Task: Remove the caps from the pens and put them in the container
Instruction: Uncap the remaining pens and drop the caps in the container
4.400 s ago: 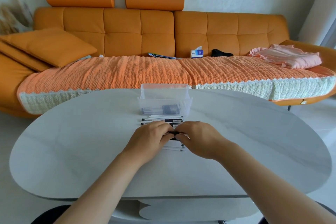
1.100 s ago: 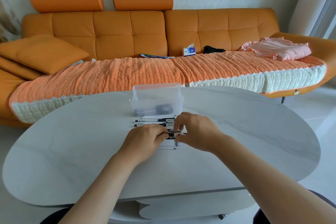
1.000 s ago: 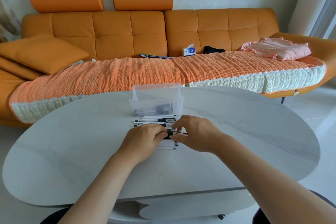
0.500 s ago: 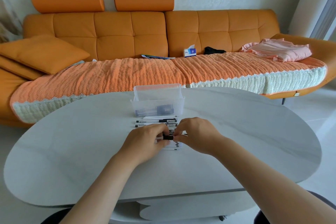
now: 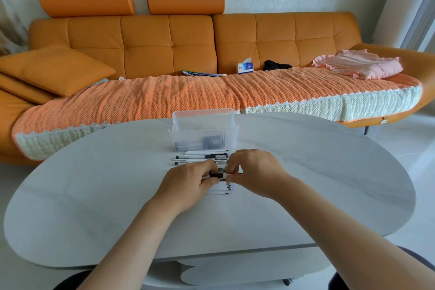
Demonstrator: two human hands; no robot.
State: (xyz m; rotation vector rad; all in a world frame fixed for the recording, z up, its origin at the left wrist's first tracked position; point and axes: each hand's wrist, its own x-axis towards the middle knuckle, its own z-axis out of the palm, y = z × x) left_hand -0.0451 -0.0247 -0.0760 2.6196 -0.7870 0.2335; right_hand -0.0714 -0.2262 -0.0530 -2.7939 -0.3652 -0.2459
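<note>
Through the head camera I see a pale grey oval table [image 5: 94,195] with a smooth top. A clear ribbed plastic container [image 5: 203,134] stands on it. Behind the container runs a long orange leather sofa [image 5: 146,37], its seat under an orange knitted cover with a white border [image 5: 164,99]. The floor is white and glossy.

Just in front of the container, a row of white pens with black parts [image 5: 200,159] lies on the table, side by side along its front wall. The left hand [image 5: 186,183] and the right hand [image 5: 256,172] meet over the near part of this row. Both have curled fingers, and together they pinch one black-and-white pen [image 5: 217,174], the left on its shaft and the right on its end. I cannot tell if the cap is off.

Dark and pale pieces show through the container wall, but I cannot make them out. The hands cover the middle of the row, and some pen tips show below the fingers.

On the sofa, directly behind the container, sits a small blue and white tissue pack [image 5: 245,68]. A folded pink cloth [image 5: 362,65] lies far to the right of the container, and an orange square cushion [image 5: 54,69] far to its left.
</note>
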